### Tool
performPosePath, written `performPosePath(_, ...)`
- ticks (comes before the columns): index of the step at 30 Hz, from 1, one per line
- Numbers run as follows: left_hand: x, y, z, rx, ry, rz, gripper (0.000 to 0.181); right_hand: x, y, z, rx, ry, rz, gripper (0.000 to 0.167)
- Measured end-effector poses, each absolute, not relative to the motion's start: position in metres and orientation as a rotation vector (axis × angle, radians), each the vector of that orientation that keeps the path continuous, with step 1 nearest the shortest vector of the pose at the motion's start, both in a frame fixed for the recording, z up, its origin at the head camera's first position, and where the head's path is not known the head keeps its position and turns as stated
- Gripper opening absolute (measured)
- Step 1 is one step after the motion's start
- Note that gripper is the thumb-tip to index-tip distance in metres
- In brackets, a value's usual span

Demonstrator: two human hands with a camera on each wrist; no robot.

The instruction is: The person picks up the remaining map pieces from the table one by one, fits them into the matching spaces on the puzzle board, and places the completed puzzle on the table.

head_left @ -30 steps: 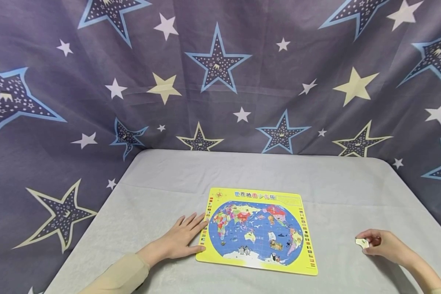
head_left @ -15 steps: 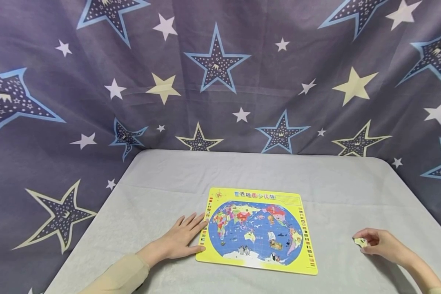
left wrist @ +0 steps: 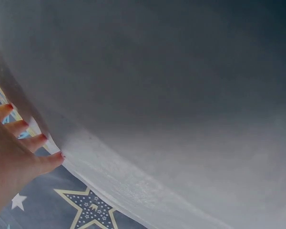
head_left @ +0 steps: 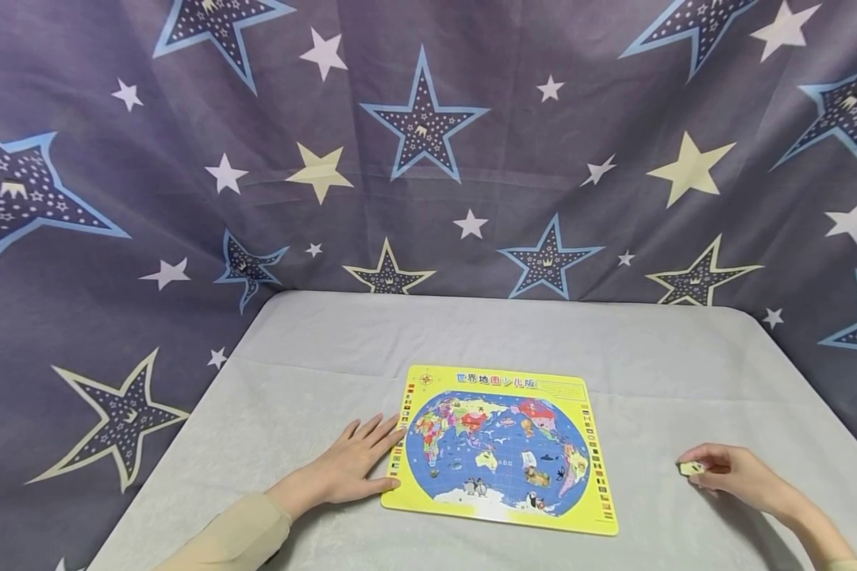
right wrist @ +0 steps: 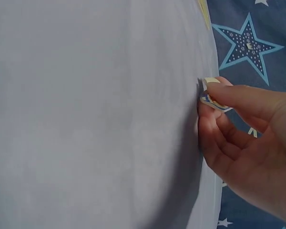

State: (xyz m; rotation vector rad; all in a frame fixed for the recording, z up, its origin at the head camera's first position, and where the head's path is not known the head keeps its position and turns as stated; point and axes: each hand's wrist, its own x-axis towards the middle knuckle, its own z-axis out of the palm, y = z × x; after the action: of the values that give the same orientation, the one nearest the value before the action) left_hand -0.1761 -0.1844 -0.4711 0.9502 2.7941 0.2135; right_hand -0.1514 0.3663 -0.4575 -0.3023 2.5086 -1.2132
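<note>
A yellow-bordered world map puzzle [head_left: 503, 477] lies flat on the table, just left of centre of the right half in the head view. Over its left border rest the fingertips of my left hand [head_left: 346, 469], palm down with the fingers spread. Well to the right of the board, my right hand [head_left: 746, 478] pinches a small pale puzzle piece [head_left: 691, 469] between thumb and fingers. In the right wrist view the piece [right wrist: 210, 103] shows a white and blue edge, and the thumb covers part of it.
Grey cloth [head_left: 314, 341] covers the table, which has rounded far corners. A dark curtain with stars [head_left: 421, 206] hangs behind it and along both sides. Bare cloth lies between the puzzle and my right hand.
My right hand has shifted slightly left with the puzzle piece, which has turned and shows a narrower face. The left hand and the puzzle stay where they were.
</note>
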Motion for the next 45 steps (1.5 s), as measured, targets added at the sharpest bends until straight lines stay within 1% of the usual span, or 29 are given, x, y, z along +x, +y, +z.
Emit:
performPosePath(6,-0.176,-0.184,-0.471,0.939,2.788,0.215,0.074,-0.155,0.351,-0.456,-0.307,2.503,-1.217,0.032)
performPosePath(13,-0.176,-0.184,-0.470,0.924,2.788,0.197,0.075,-0.160,0.337,-0.458,-0.359,2.535,-1.214,0.026)
performPosePath(17,-0.176,-0.184,-0.470,0.925,2.785,0.199,0.076,-0.162,0.329,-0.457,-0.336,2.525,-1.218,0.026)
performPosePath(29,-0.175,-0.185,-0.470,0.963,2.792,0.236,0.074,-0.170,0.307,-0.453,-0.507,2.579,-1.222,0.020)
performPosePath(37,-0.176,-0.185,-0.471,0.956,2.799,0.225,0.074,-0.176,0.293,-0.452,-0.560,2.568,-1.251,0.021)
performPosePath(45,-0.176,-0.185,-0.472,0.965,2.806,0.236,0.074,-0.182,0.276,-0.448,-0.536,2.513,-1.273,0.025)
